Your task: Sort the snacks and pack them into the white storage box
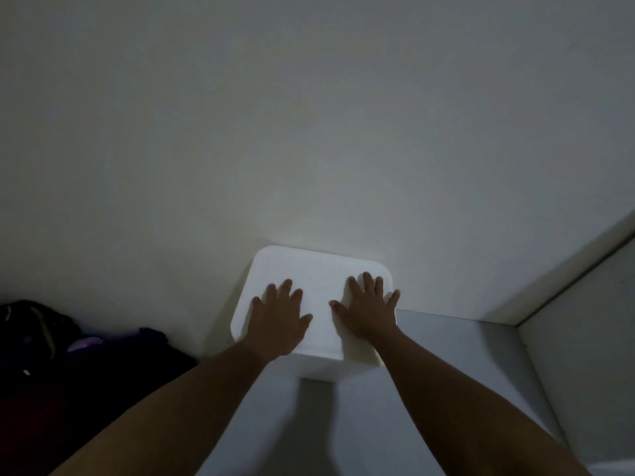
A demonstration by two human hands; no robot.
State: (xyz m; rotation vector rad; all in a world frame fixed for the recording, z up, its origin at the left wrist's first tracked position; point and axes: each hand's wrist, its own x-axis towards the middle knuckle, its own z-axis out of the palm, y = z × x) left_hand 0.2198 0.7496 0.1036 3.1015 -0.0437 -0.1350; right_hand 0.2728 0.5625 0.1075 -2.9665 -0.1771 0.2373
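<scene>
The white storage box (311,269) stands with its lid on against a pale wall, at the far left end of a grey-white surface. My left hand (280,316) lies flat on the left half of the lid, fingers spread and straight. My right hand (369,309) lies flat on the right half in the same way. No snacks show; the closed lid hides the inside of the box.
The pale wall (309,132) fills the upper view. A dark bag and dark clothing (68,341) lie low at the left. The grey-white surface (464,365) runs right to a white side panel (584,338). The light is dim.
</scene>
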